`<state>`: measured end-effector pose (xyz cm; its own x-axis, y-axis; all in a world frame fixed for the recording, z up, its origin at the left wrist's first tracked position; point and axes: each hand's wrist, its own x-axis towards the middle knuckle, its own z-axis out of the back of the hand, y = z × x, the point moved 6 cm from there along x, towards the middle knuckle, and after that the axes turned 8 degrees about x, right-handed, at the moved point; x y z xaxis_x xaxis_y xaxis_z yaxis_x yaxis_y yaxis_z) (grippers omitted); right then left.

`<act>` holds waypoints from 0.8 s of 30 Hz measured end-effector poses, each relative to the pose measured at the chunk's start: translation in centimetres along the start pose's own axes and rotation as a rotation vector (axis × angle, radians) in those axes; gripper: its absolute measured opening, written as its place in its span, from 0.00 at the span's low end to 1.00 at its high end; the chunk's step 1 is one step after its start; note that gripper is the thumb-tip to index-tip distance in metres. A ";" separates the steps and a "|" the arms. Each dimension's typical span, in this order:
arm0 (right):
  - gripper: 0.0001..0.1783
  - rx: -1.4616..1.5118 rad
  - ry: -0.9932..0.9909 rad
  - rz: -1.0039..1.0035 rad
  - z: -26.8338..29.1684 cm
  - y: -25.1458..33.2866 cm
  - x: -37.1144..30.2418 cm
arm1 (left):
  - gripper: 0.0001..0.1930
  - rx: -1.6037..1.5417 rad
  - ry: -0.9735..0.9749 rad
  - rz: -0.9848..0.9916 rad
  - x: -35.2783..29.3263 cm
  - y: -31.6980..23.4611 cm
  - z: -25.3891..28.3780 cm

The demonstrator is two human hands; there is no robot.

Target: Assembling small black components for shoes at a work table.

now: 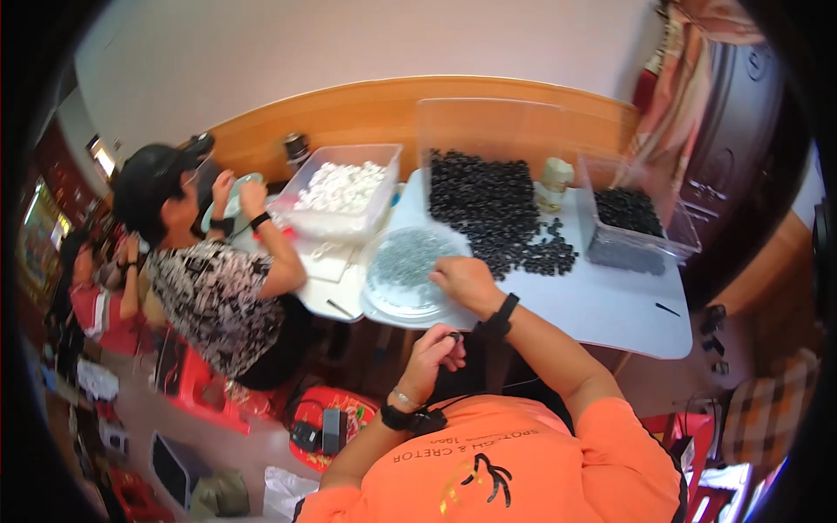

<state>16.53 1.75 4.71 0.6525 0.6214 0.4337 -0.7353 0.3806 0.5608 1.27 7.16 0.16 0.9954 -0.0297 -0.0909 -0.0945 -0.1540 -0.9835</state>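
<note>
My left hand is held in front of my body below the table edge, its fingers closed on a small black piece. My right hand reaches over the right side of a round clear tray, its fingertips pinched together at the heap of small silvery parts inside. Whatever those fingertips grip is hidden. Just beyond the tray spreads a big pile of small black pieces, some spilling loose onto the tabletop.
A clear bin of black pieces stands at the right of the white table, near a jar. Left of me, a co-worker sits by a bin of white pieces. A red stool holds small black devices.
</note>
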 end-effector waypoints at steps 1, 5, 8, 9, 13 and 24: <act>0.12 -0.005 0.012 -0.014 0.0 -0.3 0.1 | 0.11 -0.008 -0.018 -0.005 0.3 -0.1 0.1; 0.10 0.052 -0.021 -0.013 0.4 -1.1 0.0 | 0.10 -0.032 -0.038 -0.019 2.1 -0.2 0.4; 0.09 0.166 -0.038 -0.033 0.7 -1.4 0.0 | 0.09 -0.091 -0.113 -0.062 3.2 -0.5 1.4; 0.09 0.196 -0.030 -0.043 0.8 -1.4 0.0 | 0.09 -0.096 -0.134 -0.074 3.5 -0.7 1.7; 0.10 0.288 -0.058 -0.062 1.9 -1.3 0.1 | 0.10 -0.132 -0.154 -0.093 5.2 -1.9 2.8; 0.10 0.447 -0.068 -0.112 3.0 -0.3 1.1 | 0.08 -0.209 -0.021 -0.111 9.5 -5.1 4.2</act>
<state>18.07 0.25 7.17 0.7450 0.5415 0.3895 -0.5177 0.1012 0.8495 11.23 11.84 3.61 0.9998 0.0190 0.0104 0.0165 -0.3567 -0.9341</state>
